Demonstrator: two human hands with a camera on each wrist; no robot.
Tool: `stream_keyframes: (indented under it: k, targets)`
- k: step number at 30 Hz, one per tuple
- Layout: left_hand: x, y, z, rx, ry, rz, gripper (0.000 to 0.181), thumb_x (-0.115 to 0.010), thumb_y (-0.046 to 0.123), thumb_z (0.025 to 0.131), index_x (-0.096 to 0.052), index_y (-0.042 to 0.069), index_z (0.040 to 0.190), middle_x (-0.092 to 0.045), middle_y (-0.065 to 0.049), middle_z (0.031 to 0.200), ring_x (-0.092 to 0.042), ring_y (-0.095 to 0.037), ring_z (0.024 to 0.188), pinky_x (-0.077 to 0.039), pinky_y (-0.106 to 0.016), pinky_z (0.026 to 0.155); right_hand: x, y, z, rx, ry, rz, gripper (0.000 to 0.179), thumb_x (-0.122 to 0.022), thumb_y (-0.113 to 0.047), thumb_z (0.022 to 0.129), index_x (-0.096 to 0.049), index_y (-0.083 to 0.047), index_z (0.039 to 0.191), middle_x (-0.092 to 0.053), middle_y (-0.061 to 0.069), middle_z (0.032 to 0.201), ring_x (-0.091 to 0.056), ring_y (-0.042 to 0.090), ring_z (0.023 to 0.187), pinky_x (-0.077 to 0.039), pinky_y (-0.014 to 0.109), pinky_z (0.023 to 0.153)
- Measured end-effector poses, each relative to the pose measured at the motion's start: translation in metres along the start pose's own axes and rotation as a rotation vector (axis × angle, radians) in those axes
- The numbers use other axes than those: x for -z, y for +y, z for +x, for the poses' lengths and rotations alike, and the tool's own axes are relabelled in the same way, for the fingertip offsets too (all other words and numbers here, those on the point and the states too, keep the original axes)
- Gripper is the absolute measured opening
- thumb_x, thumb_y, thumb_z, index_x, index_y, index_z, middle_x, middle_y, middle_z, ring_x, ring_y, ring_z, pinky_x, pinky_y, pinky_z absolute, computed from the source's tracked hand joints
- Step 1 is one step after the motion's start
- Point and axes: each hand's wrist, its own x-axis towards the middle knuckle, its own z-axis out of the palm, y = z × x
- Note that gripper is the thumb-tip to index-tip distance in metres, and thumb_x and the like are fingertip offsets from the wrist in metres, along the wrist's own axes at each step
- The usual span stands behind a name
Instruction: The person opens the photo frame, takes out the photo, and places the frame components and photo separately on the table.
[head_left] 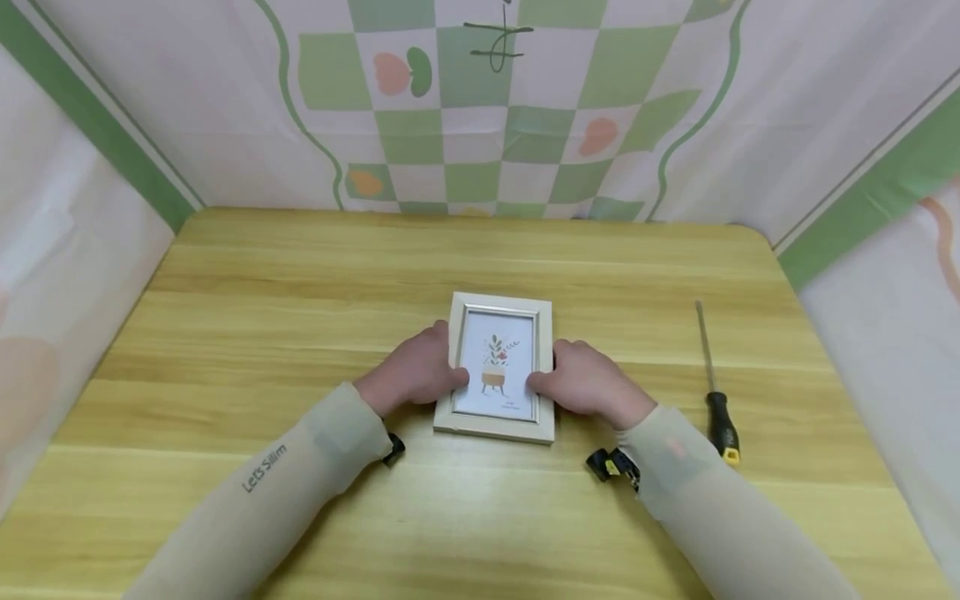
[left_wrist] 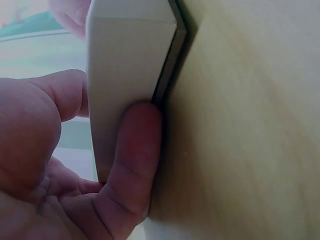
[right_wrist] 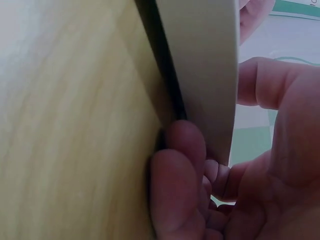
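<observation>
A cream picture frame (head_left: 495, 430) with a silver inner border lies face up at the middle of the table, its print showing a potted plant. My left hand (head_left: 422, 367) grips its left side, thumb over the front. On the opposite side my right hand (head_left: 588, 379) holds the frame the same way, thumb reaching onto the front. In the left wrist view a finger (left_wrist: 139, 145) curls along the frame's side (left_wrist: 127, 65), close to the tabletop. The right wrist view has fingertips (right_wrist: 175, 182) at the frame's lower edge, beside a dark gap under it.
A screwdriver (head_left: 722, 421) with a black and yellow handle lies on the wooden table (head_left: 300, 275), right of the frame and near the right sleeve. Behind the table hangs a green and white checked curtain (head_left: 472, 133), with more fabric at both sides.
</observation>
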Motion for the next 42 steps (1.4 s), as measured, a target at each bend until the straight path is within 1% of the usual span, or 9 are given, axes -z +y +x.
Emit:
stream_keyframes:
  k: [10,14,22,24,27,30,34,36,42]
  targets:
    - [0.001,0.002,-0.001,0.029,0.000,0.005,0.073,-0.068,0.030,0.093,-0.030,-0.006,0.144,-0.057,-0.009,0.099,-0.058,-0.022,0.084,-0.049,-0.034,0.077,-0.003,0.003,0.004,-0.006,0.003,-0.014,0.034,-0.062,-0.030,0.092,-0.060,-0.002,0.111,-0.063,0.008,0.089,-0.059,0.022,0.073,-0.047,0.036,0.067]
    - [0.002,0.002,-0.001,0.032,0.004,-0.014,0.070,-0.068,0.030,0.093,-0.032,-0.005,0.142,-0.057,-0.009,0.100,-0.058,-0.023,0.085,-0.048,-0.034,0.079,-0.003,0.003,0.003,-0.017,0.013,-0.026,0.038,-0.060,-0.031,0.094,-0.058,0.001,0.114,-0.062,0.010,0.092,-0.058,0.024,0.075,-0.047,0.036,0.067]
    - [0.002,0.002,-0.002,-0.004,0.030,-0.081,0.064,-0.066,0.028,0.093,-0.036,-0.005,0.139,-0.057,-0.009,0.107,-0.057,-0.023,0.089,-0.047,-0.035,0.083,0.000,0.002,-0.003,-0.046,0.057,0.004,0.044,-0.058,-0.030,0.094,-0.050,0.007,0.117,-0.059,0.015,0.096,-0.057,0.026,0.076,-0.047,0.036,0.064]
    - [0.003,0.002,-0.003,-0.003,0.033,-0.109,0.062,-0.065,0.027,0.093,-0.037,-0.004,0.138,-0.058,-0.010,0.105,-0.059,-0.022,0.085,-0.049,-0.034,0.079,0.002,0.001,-0.005,-0.046,0.061,0.012,0.044,-0.059,-0.029,0.094,-0.049,0.007,0.116,-0.059,0.015,0.094,-0.057,0.026,0.075,-0.047,0.036,0.062]
    - [0.004,0.002,-0.005,0.028,0.018,-0.176,0.059,-0.064,0.024,0.093,-0.035,-0.003,0.138,-0.061,-0.011,0.098,-0.063,-0.022,0.071,-0.053,-0.035,0.067,0.003,-0.002,-0.007,-0.041,0.062,0.018,0.042,-0.060,-0.029,0.094,-0.048,0.007,0.112,-0.059,0.015,0.090,-0.057,0.026,0.071,-0.047,0.036,0.058]
    - [0.005,0.002,-0.007,0.046,0.020,-0.202,0.060,-0.062,0.024,0.094,-0.034,-0.002,0.140,-0.062,-0.012,0.095,-0.063,-0.023,0.067,-0.052,-0.035,0.062,0.004,-0.003,-0.009,-0.036,0.063,0.016,0.039,-0.060,-0.030,0.095,-0.049,0.005,0.109,-0.058,0.013,0.086,-0.056,0.025,0.070,-0.046,0.036,0.057]
    - [0.007,0.001,-0.007,0.038,0.055,-0.157,0.064,-0.060,0.028,0.095,-0.034,-0.003,0.145,-0.060,-0.011,0.104,-0.059,-0.023,0.083,-0.048,-0.035,0.075,0.003,-0.004,-0.012,-0.030,0.063,0.012,0.037,-0.061,-0.031,0.096,-0.049,0.003,0.106,-0.059,0.012,0.083,-0.056,0.024,0.068,-0.046,0.036,0.057]
    - [0.008,0.001,-0.007,0.040,0.057,-0.156,0.065,-0.060,0.029,0.095,-0.033,-0.002,0.146,-0.060,-0.011,0.108,-0.058,-0.025,0.089,-0.047,-0.037,0.079,0.003,-0.004,-0.012,-0.031,0.065,0.013,0.038,-0.062,-0.032,0.096,-0.049,0.003,0.107,-0.060,0.011,0.084,-0.056,0.024,0.067,-0.046,0.036,0.057]
    - [0.008,0.003,-0.007,0.043,0.046,-0.162,0.078,-0.067,0.033,0.094,-0.027,-0.001,0.152,-0.059,-0.012,0.119,-0.057,-0.024,0.098,-0.047,-0.039,0.090,0.004,-0.004,-0.014,-0.023,0.064,0.036,0.058,-0.064,-0.030,0.095,-0.042,0.009,0.131,-0.063,0.015,0.100,-0.061,0.023,0.077,-0.051,0.037,0.066]
